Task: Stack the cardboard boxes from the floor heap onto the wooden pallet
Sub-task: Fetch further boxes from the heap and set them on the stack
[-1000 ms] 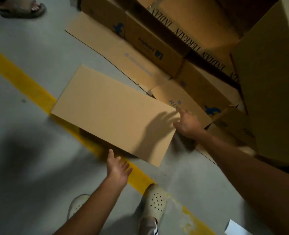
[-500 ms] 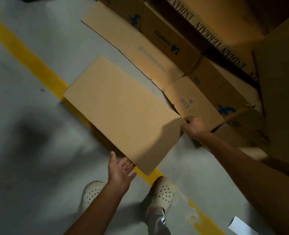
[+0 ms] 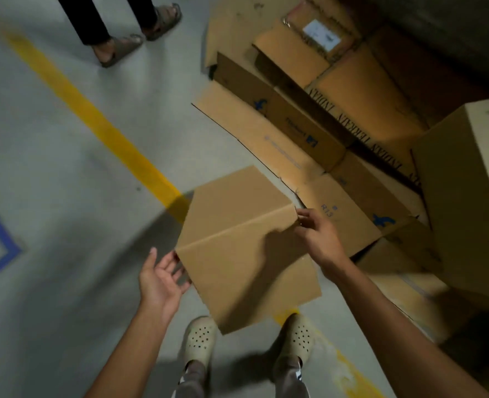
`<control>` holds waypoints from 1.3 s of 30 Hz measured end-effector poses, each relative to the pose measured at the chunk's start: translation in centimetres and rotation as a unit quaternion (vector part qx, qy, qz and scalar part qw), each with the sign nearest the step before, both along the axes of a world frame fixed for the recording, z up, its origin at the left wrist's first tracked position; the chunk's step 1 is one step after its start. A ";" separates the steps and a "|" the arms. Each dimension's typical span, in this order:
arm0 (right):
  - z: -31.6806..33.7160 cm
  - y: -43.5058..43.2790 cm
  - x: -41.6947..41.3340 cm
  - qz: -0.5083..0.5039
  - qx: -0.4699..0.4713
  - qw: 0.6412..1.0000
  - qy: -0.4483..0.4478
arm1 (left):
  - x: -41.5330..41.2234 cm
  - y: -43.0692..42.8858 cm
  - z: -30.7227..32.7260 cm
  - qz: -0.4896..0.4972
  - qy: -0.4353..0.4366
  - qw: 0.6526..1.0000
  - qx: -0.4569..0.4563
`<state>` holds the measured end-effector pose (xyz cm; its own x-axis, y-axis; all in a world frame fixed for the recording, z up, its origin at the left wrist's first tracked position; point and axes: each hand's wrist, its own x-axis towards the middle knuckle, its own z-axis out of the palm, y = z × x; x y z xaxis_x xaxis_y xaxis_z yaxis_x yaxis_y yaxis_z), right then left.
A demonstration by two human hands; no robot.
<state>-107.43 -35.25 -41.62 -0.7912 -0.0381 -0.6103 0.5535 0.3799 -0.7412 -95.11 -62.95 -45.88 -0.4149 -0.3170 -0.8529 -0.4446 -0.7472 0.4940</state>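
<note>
Here, at lower centre, a flattened plain brown cardboard box [image 3: 246, 254] was pinched at its creased right edge by the right hand [image 3: 316, 237]; the left hand [image 3: 161, 278] was held spread at its left edge. Judged light, floppy: both edges should be gripped.

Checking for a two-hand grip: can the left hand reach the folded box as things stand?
Likely yes: the left hand lies open right at the box left edge, nothing between them; the right hand pinches its right corner.

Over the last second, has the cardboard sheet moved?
Yes. The sheet has slid away from the heap, farther across the yellow line, and now bends at a crease.
</note>
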 end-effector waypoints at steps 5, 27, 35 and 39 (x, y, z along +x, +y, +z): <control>10.9 -1.7 2.3 -0.065 -0.023 0.996 0.052 | -1.6 -2.9 9.5 -0.055 0.076 0.994 -0.052; 42.6 -4.1 25.6 -0.150 -0.144 0.951 0.230 | -1.3 -3.8 40.7 -0.414 0.233 0.879 0.050; 47.6 -4.4 37.0 -0.156 -0.102 0.942 0.279 | 2.8 -0.2 46.9 -0.515 0.399 0.757 -0.053; 48.2 -7.2 44.9 -0.206 -0.092 0.920 0.320 | 5.1 0.2 50.5 -0.524 0.423 0.738 -0.041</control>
<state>-62.55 -42.45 6.58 -0.9569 0.2889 -0.0285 0.0512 0.0715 -0.9961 -90.04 -62.75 4.65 -0.8421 0.5200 -0.1432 -0.2630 -0.1641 0.9507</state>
